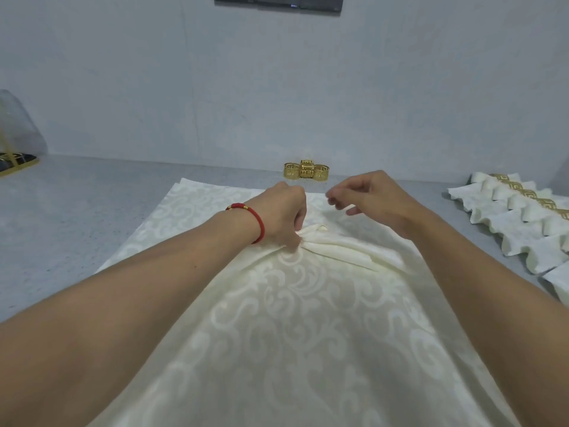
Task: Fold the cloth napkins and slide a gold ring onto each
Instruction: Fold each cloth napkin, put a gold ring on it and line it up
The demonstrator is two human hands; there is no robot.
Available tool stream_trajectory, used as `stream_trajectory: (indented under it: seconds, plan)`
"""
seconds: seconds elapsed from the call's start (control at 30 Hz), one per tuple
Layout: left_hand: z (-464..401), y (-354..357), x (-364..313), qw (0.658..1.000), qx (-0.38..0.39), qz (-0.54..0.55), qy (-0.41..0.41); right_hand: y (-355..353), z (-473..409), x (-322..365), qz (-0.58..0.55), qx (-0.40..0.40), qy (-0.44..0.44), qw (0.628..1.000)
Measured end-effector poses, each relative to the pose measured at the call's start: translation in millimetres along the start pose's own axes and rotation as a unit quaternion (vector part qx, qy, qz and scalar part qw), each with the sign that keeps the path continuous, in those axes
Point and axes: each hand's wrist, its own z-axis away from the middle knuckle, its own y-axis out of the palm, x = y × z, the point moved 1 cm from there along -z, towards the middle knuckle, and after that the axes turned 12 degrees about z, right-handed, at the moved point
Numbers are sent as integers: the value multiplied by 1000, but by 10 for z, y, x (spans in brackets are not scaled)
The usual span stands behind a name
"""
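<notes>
Head view: a speckled grey surface (77, 217) runs up to a pale wall (154, 87), and across most of it lies a cream damask napkin (292, 318) with a scroll pattern, spread flat toward the viewer and gathered into pleats near its middle. Two bare forearms reach over the cloth from the lower corners. To the right, a row of finished napkins (523, 229) (each pleated and banded in gold) lies side by side along the surface's edge. At far left a clear cover (18, 124) stands over a gold-rimmed tray (18, 164), only partly in frame. The left hand (284, 217), with a red cord bracelet (255, 221) on its wrist, has fingers curled down and pinches the bunched pleats against the surface. The right hand (372, 198) hovers just above the cloth beside the left, fingers loosely bent and gripping nothing. Beyond both hands, near the wall, three gold rings (306, 172) sit touching in a short row, apart from the napkin's far edge. A dark panel (278, 3) hangs at the top of the wall.
</notes>
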Motion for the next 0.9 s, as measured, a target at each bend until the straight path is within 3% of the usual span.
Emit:
stream_trajectory:
  seconds: [0.17, 0.23, 0.37, 0.53, 0.67, 0.77, 0.9]
  plan:
    - [-246, -72, 296, 993, -100, -7, -60, 63, -569, -276, 39, -128, 77, 988]
    - [-278, -53, 376, 990, -107, 1, -97, 129, -802, -324, 71, -157, 96, 980]
    - [-378, -18, 411, 991, -75, -39, -100, 299, -1308, -387, 196, -138, 127, 962]
    - [-467, 10, 361, 988, -80, -112, -76, 512, -1848, -461, 350, -41, 149, 924]
    - [-463, 42, 353, 987, -101, -109, -68, 548, -1958, -506, 383, -105, 159, 904]
    - [-452, 34, 370, 986, -111, -95, -78, 429, -1857, -472, 341, -133, 161, 917]
    - [-408, 20, 346, 983, -129, -89, -90, 26, -1223, -296, 151, -215, 145, 954]
